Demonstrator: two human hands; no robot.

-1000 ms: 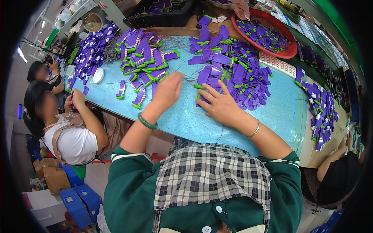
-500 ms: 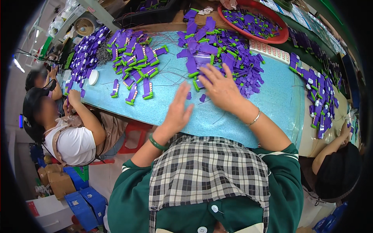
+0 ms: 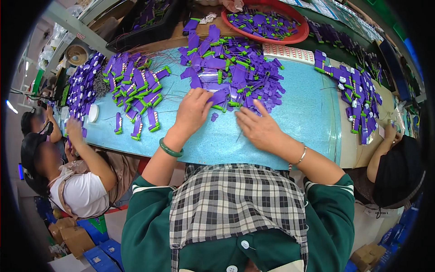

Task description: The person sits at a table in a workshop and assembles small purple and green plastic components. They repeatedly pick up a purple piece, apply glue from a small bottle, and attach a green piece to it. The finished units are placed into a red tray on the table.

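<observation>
A heap of flat purple plastic parts, many with green ends, lies before me on the blue tabletop. At its near left edge my left hand has its fingers bent, the thumb and fingertips closed at the end of a purple part with a green end. Its exact grip is partly hidden. My right hand is just below the heap, palm down, fingers apart and empty. One small purple piece lies alone between my hands.
Left of the heap lies a pile of purple-green parts with striped stickers, with a white round lid beyond. A red basin of parts and a sticker sheet are at the back. Co-workers sit on both sides.
My left hand has moved forward to the heap's edge and closed at a purple part. My right hand has drawn back from the heap. The whole view has shifted.
</observation>
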